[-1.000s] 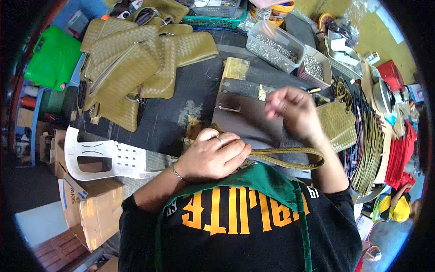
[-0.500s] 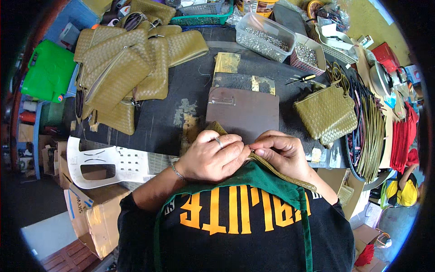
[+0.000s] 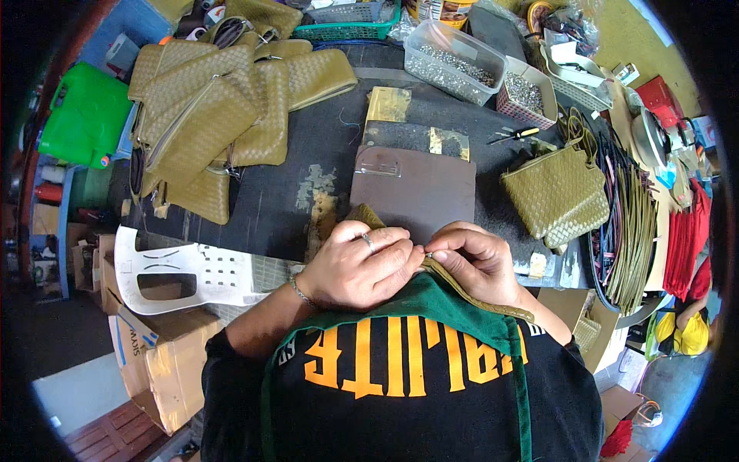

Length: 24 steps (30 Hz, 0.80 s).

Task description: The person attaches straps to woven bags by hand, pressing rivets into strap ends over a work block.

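Head view: the work looks partway through; the olive strap (image 3: 493, 306) is in hand, running from the left fingertips and rightward under the right hand (image 3: 479, 263), its joining seemingly not yet done; the left hand (image 3: 363, 266) is curled closed over the strap; the right thumb and forefinger pinch what may be a small metal piece (image 3: 429, 254), too small to be sure, just beside the left fingertips; woven pouches (image 3: 204, 123) lie heaped beyond the left hand; a brown board (image 3: 416, 185) lies just beyond both hands.

a white chair (image 3: 221, 294) stands near a cardboard box (image 3: 175, 369).
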### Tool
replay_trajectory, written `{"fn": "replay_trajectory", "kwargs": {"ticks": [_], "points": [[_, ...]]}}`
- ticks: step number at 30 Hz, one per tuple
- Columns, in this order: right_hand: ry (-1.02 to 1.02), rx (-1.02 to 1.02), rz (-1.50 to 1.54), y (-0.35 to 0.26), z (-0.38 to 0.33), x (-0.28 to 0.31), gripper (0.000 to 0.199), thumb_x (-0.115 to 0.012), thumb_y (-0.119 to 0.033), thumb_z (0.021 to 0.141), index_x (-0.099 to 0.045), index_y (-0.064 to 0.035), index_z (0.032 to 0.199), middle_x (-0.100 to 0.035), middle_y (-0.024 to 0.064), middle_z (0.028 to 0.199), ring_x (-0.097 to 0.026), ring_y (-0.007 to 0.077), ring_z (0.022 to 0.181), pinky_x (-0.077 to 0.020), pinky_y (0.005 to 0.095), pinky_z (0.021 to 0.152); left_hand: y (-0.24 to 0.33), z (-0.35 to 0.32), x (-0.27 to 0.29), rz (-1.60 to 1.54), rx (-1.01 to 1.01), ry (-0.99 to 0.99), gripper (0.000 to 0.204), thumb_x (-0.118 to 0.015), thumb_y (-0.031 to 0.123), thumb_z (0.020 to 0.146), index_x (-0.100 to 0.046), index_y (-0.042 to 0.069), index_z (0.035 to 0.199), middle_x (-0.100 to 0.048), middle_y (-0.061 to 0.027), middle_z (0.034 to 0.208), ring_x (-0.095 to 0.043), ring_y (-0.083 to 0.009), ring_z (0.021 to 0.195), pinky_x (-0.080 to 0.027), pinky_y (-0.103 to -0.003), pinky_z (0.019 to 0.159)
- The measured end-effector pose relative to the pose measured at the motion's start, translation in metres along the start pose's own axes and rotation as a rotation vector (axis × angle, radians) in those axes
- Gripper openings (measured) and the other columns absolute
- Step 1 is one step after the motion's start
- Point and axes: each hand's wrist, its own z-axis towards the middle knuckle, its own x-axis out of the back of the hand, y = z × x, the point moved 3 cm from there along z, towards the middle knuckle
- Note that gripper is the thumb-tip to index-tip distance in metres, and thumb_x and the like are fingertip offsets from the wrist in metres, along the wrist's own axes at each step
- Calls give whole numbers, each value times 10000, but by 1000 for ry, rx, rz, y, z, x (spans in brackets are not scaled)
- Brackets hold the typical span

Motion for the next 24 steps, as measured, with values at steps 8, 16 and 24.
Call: {"fn": "replay_trajectory", "kwargs": {"ticks": [8,16,24], "points": [[-73,124,-169,-11,2,4,95,-573,-22,741,-604,10,826,-575,97,792,-567,171,724,-455,250,624,0,3,-1,-44,19,56,108,-615,106,677,-606,67,777,-543,18,720,-535,-98,741,-309,-255,589],[-207,61,-2,1,5,9,151,-567,-5,738,-598,5,886,-560,89,858,-554,162,785,-449,251,672,-5,-4,-4,-158,73,47,160,-627,120,677,-597,78,828,-552,24,750,-540,-96,740,-304,-260,613],[-29,73,274,17,10,-9,167,-600,-18,728,-553,15,885,-504,58,879,-497,108,785,-411,213,677,-18,-9,-20,-378,250,135,200,-671,135,645,-576,64,806,-559,-11,769,-560,-144,696,-394,-247,580]]}}
